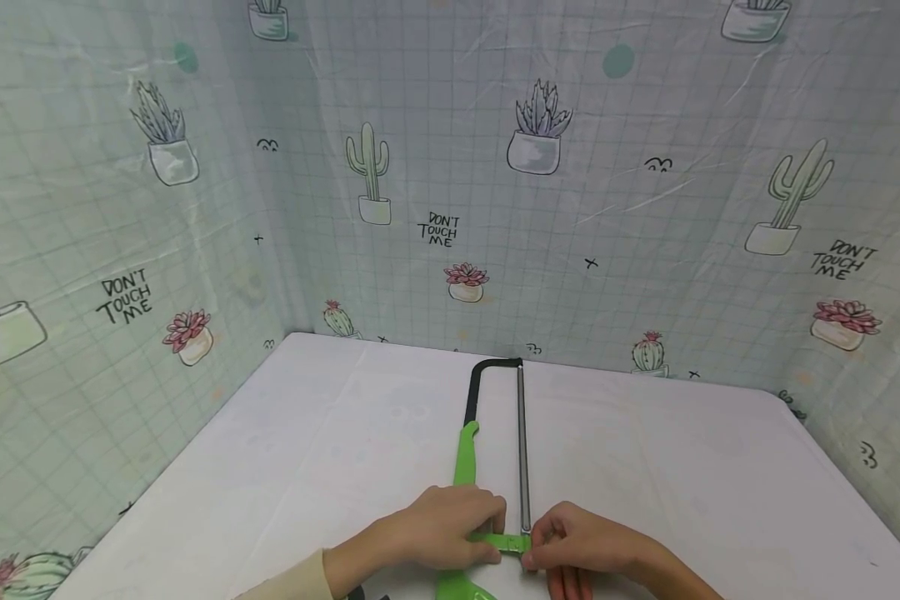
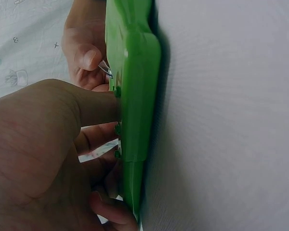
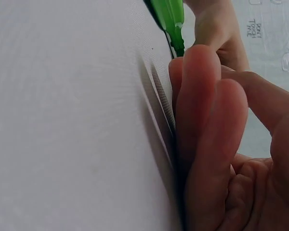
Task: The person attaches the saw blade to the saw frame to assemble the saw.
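Observation:
A hacksaw with a green body (image 1: 466,458) and a bent black frame (image 1: 472,398) lies flat on the white table. Its grey blade (image 1: 523,450) runs along the right side, from the frame's far tip to the short green arm (image 1: 512,542) at the near end. My left hand (image 1: 450,521) holds the green body beside that arm, thumb and fingers around it. At the blade's near end, the fingertips of my right hand (image 1: 588,537) pinch the joint with the green arm; the fingers hide the joint. In the right wrist view the toothed blade (image 3: 162,96) passes beside the curled fingers.
The white table (image 1: 682,467) spreads out on both sides of the saw. Cloth walls (image 1: 435,150) printed with cacti rise along its back and sides. Small dark pieces (image 1: 356,593) show at the bottom edge, below my left wrist.

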The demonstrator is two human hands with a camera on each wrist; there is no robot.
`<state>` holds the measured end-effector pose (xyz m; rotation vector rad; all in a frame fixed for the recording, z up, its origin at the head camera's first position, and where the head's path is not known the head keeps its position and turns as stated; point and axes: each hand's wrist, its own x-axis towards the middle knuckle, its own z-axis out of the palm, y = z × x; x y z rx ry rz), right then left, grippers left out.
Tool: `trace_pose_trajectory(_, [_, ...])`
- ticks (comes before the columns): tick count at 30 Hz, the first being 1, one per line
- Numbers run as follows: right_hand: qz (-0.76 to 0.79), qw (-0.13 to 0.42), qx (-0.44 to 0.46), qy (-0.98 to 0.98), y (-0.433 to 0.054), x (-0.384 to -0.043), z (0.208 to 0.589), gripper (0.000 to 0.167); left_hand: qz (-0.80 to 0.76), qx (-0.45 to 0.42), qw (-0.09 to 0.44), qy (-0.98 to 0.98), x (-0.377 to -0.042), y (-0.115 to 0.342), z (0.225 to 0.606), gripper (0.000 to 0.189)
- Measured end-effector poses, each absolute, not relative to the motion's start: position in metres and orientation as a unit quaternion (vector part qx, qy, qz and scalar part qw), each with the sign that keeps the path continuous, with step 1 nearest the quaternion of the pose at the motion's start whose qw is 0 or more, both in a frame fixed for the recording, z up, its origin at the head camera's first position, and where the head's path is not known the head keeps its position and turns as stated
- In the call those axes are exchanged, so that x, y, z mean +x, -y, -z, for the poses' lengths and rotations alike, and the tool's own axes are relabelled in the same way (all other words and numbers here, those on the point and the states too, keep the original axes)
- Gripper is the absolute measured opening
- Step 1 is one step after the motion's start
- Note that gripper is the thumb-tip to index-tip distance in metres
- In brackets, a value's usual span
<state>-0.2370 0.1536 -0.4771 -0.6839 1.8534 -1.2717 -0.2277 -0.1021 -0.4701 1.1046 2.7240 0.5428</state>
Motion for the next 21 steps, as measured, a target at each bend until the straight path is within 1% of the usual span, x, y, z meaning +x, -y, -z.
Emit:
trace_pose_trajectory(6, [0.497, 0.380, -0.258, -0.736, -0.1524, -0.2364, 0.4772, 0.019, -0.177, 0.367, 0.071, -0.910, -0.2269, 0.1018, 0.4701, 0.015])
trace_pose_trajectory(12, [0.491, 0.387, -0.275, -0.730, -0.1551, -0.2382, 0.4783, 0.012, -0.175, 0.364, 0.067, -0.912, -0.2258, 0.1017, 0.4699, 0.016])
trace_pose_trajectory(21, [0.492, 0.399, -0.286, -0.719, -0.1574, -0.2390, 0.4773, 0.012, -0.172, 0.368, 0.063, -0.912, -0.2265, 0.1014, 0.4716, 0.016])
